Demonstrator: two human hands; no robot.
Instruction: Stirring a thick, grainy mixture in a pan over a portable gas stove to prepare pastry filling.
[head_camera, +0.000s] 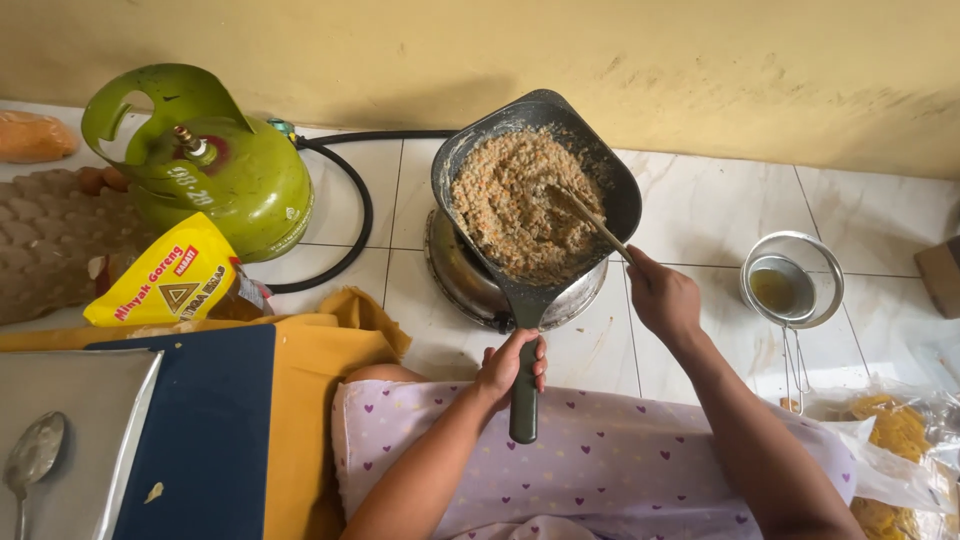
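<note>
From the head camera I see the left hand (508, 362) wrapped tight around the handle of a dark frying pan (538, 190), which sits tilted on a small stove (470, 275) on the tiled floor (700, 220). The right hand (662, 297), just right of the pan, pinches a thin stirring utensil (590, 215) whose tip is buried in the crumbly brown-orange filling (515, 200). Left of the pan stands a green gas cylinder (215, 165), its black hose (350, 210) curving toward the stove; a metal strainer (792, 280) rests well to the pan's right. I judge the tilt risky: a hard stir could push filling over the low rim, or the pan could slide off its support.
</note>
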